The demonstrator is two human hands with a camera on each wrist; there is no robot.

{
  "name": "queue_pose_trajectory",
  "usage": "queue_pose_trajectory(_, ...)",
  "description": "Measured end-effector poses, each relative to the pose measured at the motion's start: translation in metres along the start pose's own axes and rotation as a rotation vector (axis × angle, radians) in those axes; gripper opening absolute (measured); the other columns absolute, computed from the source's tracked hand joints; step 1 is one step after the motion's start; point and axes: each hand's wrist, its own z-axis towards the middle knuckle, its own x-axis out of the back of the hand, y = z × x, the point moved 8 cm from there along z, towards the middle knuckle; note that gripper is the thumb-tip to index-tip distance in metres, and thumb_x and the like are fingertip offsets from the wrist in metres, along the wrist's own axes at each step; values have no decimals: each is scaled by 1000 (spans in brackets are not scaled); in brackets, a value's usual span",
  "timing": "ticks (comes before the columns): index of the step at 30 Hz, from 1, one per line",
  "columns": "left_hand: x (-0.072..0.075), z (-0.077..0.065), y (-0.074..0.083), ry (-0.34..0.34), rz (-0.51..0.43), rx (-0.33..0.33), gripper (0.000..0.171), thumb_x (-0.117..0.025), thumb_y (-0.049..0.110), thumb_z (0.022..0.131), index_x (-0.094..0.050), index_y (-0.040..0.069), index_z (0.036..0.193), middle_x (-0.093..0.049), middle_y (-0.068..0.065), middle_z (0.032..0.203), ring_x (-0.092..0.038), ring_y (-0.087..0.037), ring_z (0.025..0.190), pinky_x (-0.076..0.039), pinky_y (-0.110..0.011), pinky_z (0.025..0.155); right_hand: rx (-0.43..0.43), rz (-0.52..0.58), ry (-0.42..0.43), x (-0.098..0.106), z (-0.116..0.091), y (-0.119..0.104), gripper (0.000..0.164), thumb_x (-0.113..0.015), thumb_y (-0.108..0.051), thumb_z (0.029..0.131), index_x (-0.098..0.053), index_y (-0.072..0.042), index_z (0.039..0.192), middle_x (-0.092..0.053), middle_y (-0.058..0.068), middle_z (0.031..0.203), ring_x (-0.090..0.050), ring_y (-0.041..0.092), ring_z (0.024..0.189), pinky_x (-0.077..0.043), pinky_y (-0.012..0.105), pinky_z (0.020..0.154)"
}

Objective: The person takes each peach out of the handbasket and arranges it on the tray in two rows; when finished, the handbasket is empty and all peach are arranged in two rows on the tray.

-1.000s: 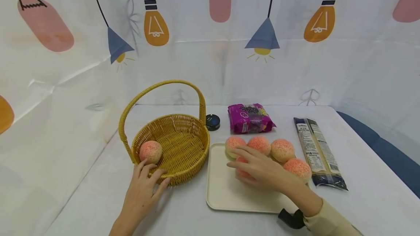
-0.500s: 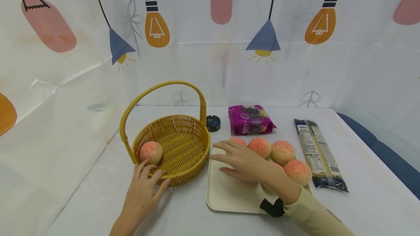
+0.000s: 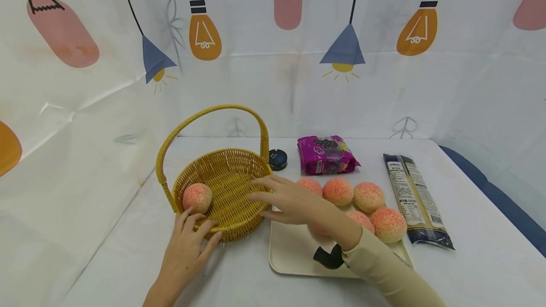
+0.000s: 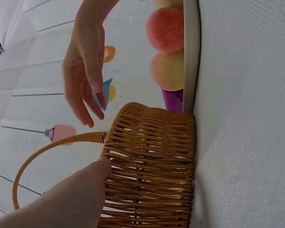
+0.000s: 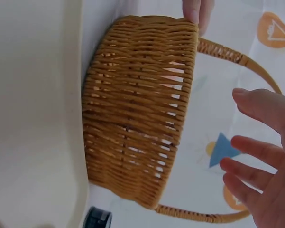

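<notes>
A yellow-brown wicker basket (image 3: 239,193) with a tall arched handle stands on the left of the table. One pink-speckled peach (image 3: 197,198) lies inside it by the left wall. My left hand (image 3: 187,240) grips the near left rim, thumb (image 4: 97,173) outside and fingers over the edge by that peach. Over the basket's right rim hovers my right hand (image 3: 290,200), fingers spread and holding nothing; the right wrist view shows this hand (image 5: 265,166) above the rim. Several more peaches (image 3: 338,191) sit on a cream tray (image 3: 294,255), partly hidden by my right forearm.
Behind the tray lies a purple packet (image 3: 327,155), and a small round black container (image 3: 277,159) stands by the basket's handle foot. A long flat noodle-like packet (image 3: 418,200) is right of the tray. A printed cloth (image 3: 256,79) hangs behind the table.
My right hand has moved left from above the peaches on the tray to the basket's right rim, with nothing in it. My left hand has stayed at the basket's rim.
</notes>
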Motion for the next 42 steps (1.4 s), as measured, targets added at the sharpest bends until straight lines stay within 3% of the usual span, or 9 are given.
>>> queue_pose_trajectory(6,0,0,0,7,7,-18,20,-64,35,84,-66,17,93,-54,-12,101,-36,-38,118,-30,-54,97,-56,81,-113,-14,18,5,43,-62,-26,88,-51,-19,129,-42,8,136,-40,22,123,-35,33,102)
queue_pose_trajectory(13,2,1,3,32,4,-47,20,-64,33,85,-66,15,92,-55,-11,99,-38,-39,116,-29,-53,98,-69,168,-164,-32,38,10,41,-59,-25,90,-50,-17,130,-39,9,138,-39,23,124,-32,33,104)
queue_pose_trajectory(25,2,1,5,42,17,-56,21,-62,34,86,-66,13,92,-55,-11,99,-38,-39,116,-31,-54,97,-64,142,-233,-59,67,10,41,-57,-28,91,-50,-17,131,-39,9,138,-35,21,128,-26,32,107)
queue_pose_trajectory(29,3,2,5,38,13,-52,22,-62,35,86,-66,13,92,-55,-12,100,-38,-39,116,-27,-61,97,-45,124,-241,-66,77,7,44,-58,-28,91,-49,-17,132,-36,8,140,-33,20,129,-24,31,108)
queue_pose_trajectory(32,2,1,5,43,10,-62,24,-60,36,87,-65,13,91,-55,-12,100,-39,-40,115,-25,-65,96,-17,110,-252,-72,85,2,43,-60,-26,90,-49,-17,131,-36,8,141,-33,20,130,-24,30,108)
queue_pose_trajectory(37,2,0,7,57,18,-92,29,-55,40,90,-64,13,90,-55,-12,99,-40,-41,113,-28,-61,96,39,102,-270,-84,92,-7,41,-59,-15,89,-49,-17,129,-31,8,145,-29,20,132,-19,26,109)
queue_pose_trajectory(42,2,0,6,35,25,-62,26,-57,39,89,-63,14,91,-55,-12,103,-39,-39,115,-26,-65,95,73,82,-280,-91,100,-15,51,-57,-7,89,-43,-16,137,-32,8,145,-22,21,135,-15,27,110)
